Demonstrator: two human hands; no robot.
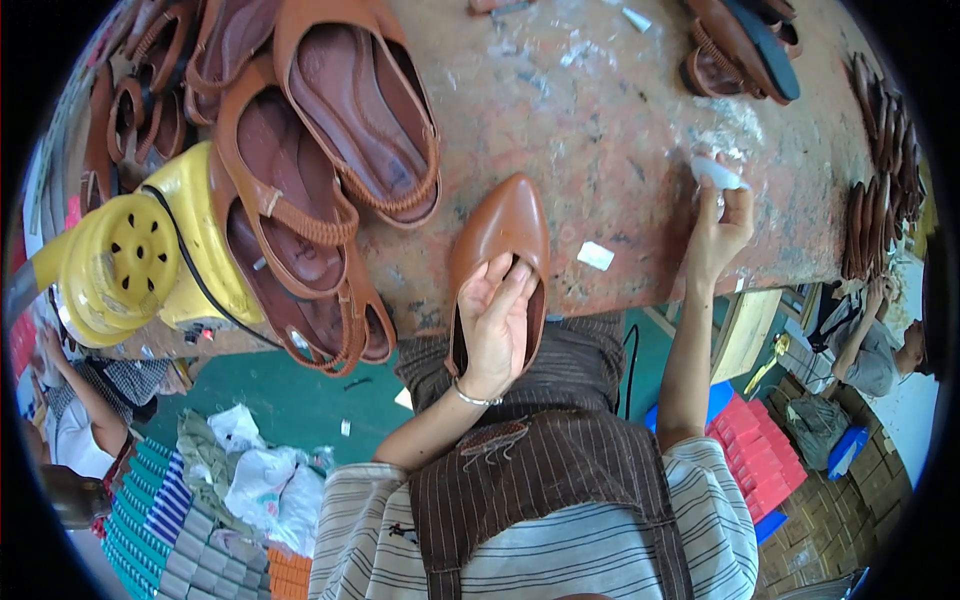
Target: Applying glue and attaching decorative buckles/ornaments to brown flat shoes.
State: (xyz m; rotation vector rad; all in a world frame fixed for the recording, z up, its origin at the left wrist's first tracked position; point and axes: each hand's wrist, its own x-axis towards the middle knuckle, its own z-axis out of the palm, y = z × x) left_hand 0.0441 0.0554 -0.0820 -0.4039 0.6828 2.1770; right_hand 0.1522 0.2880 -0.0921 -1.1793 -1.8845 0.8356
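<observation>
Brown and smooth, 1 pointed shoe point(503, 225) is being seen around and just ahead of the left hand point(497, 310), its front lying over the workbench point(610, 190). The left fingers are being bunched narrowly inside the shoe's opening; whether the lining is being gripped cannot be told. Farther ahead and well to the right, 1 white piece point(716, 174) is being pinched between the thumb and fingers of the right hand point(722, 222). Between the 2 hands, 1 white scrap point(596, 256) is being left flat, while slingback shoes point(365, 120) are being stacked left of the left hand, with a yellow device point(100, 300) beyond them.

For good handling, it is being judged best that the shoe be steadied from within, that the upper not be stretched or creased, and that the white piece be kept off the leather until wanted.

The toe is being pointed away from the body, slightly rightward; the long axis is being carried from beside the left wrist past the fingertips.
</observation>
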